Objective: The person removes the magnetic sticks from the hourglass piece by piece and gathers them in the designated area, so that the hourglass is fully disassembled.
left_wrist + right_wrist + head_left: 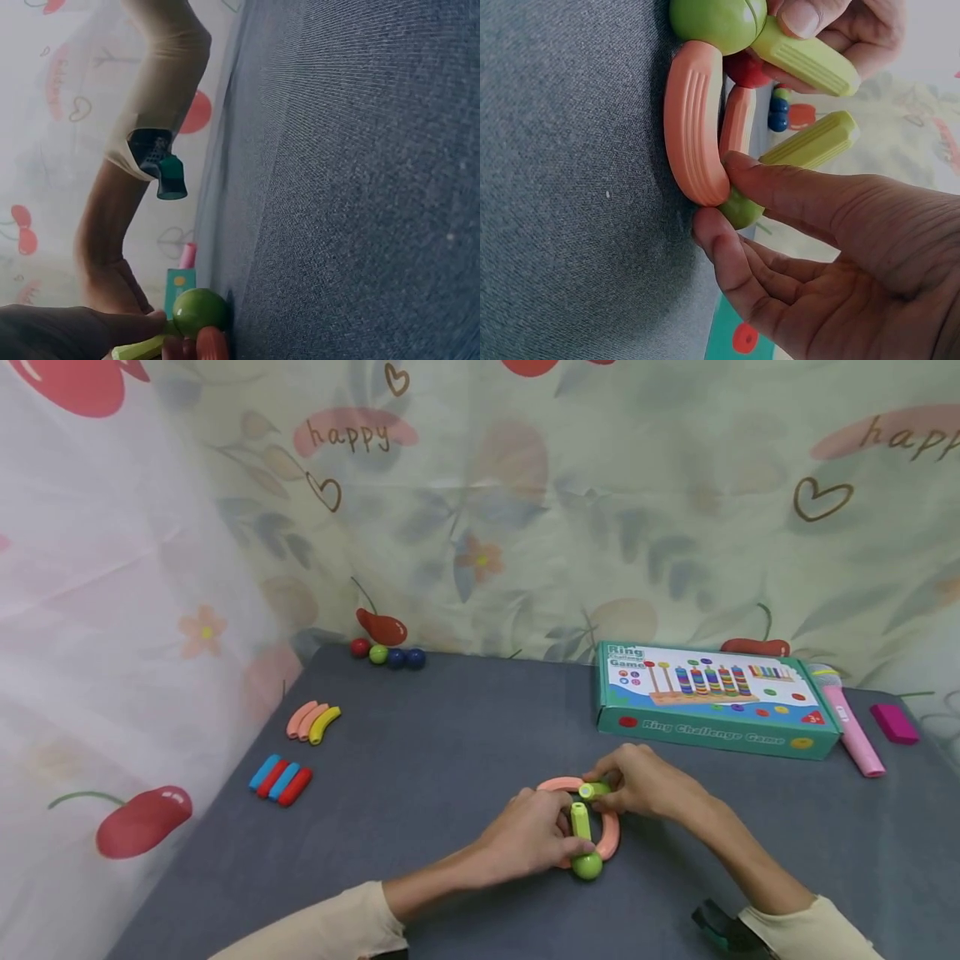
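Observation:
A ring of curved orange magnetic sticks [611,837] lies on the table, joined by balls, one a red ball [746,71]. At the near side my left hand [528,837] pinches a light green stick [580,820] where it meets a green ball [587,866]; the stick leans up from the ball. Across the ring, my right hand [648,782] has thumb and forefinger round another green ball [742,210], fingertips right at the end of a curved orange stick [694,127]. A second light green stick [814,140] rises from that ball behind the thumb.
A Ring Challenge Game box [705,739] lies at the back right beside a pink microphone [855,735] and a magenta block [894,723]. On the left are blue and red sticks [280,779], curved sticks [312,721] and several balls [396,657].

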`<state>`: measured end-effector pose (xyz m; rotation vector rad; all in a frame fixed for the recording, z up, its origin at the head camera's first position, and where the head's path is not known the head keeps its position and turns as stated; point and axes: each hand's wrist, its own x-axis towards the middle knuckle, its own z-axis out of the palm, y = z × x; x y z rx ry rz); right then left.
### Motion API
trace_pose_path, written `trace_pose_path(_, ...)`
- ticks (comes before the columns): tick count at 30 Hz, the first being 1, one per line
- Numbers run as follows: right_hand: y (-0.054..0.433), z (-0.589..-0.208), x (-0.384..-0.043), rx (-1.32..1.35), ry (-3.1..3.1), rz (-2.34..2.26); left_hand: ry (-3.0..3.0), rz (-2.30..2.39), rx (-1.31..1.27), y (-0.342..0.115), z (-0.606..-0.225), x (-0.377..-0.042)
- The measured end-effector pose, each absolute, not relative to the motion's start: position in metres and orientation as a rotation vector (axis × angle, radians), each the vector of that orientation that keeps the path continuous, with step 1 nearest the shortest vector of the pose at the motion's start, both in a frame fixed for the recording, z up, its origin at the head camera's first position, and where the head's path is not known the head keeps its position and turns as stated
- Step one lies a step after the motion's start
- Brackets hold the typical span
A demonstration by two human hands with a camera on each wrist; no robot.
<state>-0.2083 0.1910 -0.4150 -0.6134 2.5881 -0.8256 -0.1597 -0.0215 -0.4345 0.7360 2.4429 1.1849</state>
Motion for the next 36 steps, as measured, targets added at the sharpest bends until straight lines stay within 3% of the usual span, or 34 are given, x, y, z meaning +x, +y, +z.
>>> trace_pose_path(12, 0.19, -0.416, -0.207, -0.6, 2.591, -0.858, 2.688, 0.886, 0.958, -0.024, -0.429, -0.157)
trace_pose_path(25, 0.19, -0.417, -0.208, -0.586, 2.6, -0.835, 2.977, 0.711, 0.692, -0.076, -0.405, -0.155)
trace_pose_path(36, 0.191, -0.415, -0.21, -0.569, 2.57, -0.844, 3.12, 0.549, 0.316, -0.17, -0.399, -0.155)
